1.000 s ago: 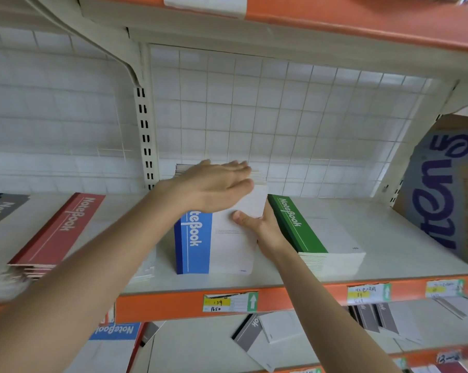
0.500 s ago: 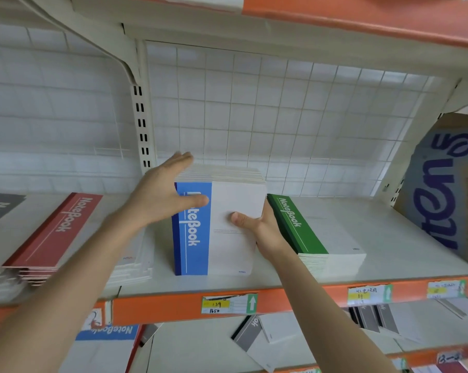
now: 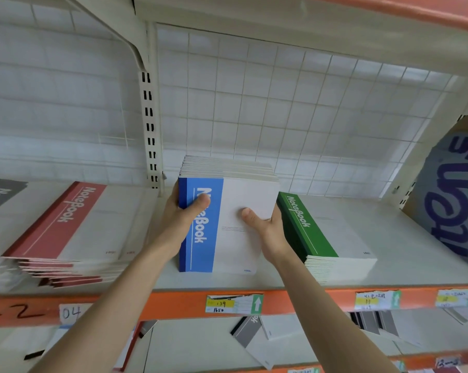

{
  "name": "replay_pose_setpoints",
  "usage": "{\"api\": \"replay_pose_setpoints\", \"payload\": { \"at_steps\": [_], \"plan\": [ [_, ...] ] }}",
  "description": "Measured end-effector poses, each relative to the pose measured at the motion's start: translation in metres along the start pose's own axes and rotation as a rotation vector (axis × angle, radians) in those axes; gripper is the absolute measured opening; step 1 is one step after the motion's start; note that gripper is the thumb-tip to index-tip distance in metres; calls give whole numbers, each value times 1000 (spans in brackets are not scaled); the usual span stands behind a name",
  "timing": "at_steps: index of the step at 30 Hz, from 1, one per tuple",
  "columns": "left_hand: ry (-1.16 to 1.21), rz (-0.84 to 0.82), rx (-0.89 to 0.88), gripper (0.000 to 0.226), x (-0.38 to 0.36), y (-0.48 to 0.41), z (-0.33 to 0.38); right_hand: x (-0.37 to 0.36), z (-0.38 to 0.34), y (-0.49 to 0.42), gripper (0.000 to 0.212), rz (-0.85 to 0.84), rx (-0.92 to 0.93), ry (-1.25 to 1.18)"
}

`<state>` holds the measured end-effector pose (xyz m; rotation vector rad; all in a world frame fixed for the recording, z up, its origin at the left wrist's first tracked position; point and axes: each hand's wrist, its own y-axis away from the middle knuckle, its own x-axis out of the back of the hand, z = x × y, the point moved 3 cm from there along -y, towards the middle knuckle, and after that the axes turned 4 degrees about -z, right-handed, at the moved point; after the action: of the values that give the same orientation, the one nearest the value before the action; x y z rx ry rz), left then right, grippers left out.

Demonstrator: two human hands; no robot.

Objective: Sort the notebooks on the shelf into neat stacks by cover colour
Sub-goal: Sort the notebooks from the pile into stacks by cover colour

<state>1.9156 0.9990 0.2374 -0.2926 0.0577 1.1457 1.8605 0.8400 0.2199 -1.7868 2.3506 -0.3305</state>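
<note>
Clasping the blue notebooks (image 3: 200, 254) from both sides in the head view, the left hand (image 3: 183, 219) wraps the spine edge, thumb laid across the blue band and fingers hidden behind, while the right hand (image 3: 265, 224) takes the opposite edge, thumb pressed on the white cover. Both hands are closed on this one pile, which stands tipped up on the shelf (image 3: 415, 251), its lower edge down on the board and its page edges fanned slightly behind the top

Just right of the grip, the green stack (image 3: 321, 232) lies flat, its spine edge almost touching the right wrist; little room shows on that side. Beyond it the board runs bare to a cardboard sign (image 3: 453, 197). Left of the grip a narrow strip of board opens before the red stack (image 3: 66, 224), whose lower copies slide out unevenly toward the front. A grey notebook (image 3: 1, 192) sits further left, at the frame's edge

Behind the grip stands the wire grid (image 3: 281, 103), with bare board between it and the pile, and the slotted upright (image 3: 150, 125) rises behind the left hand. Below the wrists, the orange rail (image 3: 173, 302) carries a price label (image 3: 234, 303)
</note>
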Motion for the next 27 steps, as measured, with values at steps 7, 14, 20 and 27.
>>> {"api": "replay_pose_setpoints", "payload": {
  "at_steps": [7, 14, 20, 27],
  "plan": [
    [-44, 3, -15, 29, 3, 5, -6, 2, 4, 4, 103, 9, 33, 79],
    [-119, 8, -25, 27, 5, 12, -12, 2, 18, 9, 94, 33, 0, 89],
    [-126, 14, 54, 63, 12, 18, -37, 1, 35, 18, 107, 8, -54, 96],
    [-102, 14, 77, 68, 11, 16, -40, 2, 39, 17, 107, -5, -97, 87]
  ]
}}
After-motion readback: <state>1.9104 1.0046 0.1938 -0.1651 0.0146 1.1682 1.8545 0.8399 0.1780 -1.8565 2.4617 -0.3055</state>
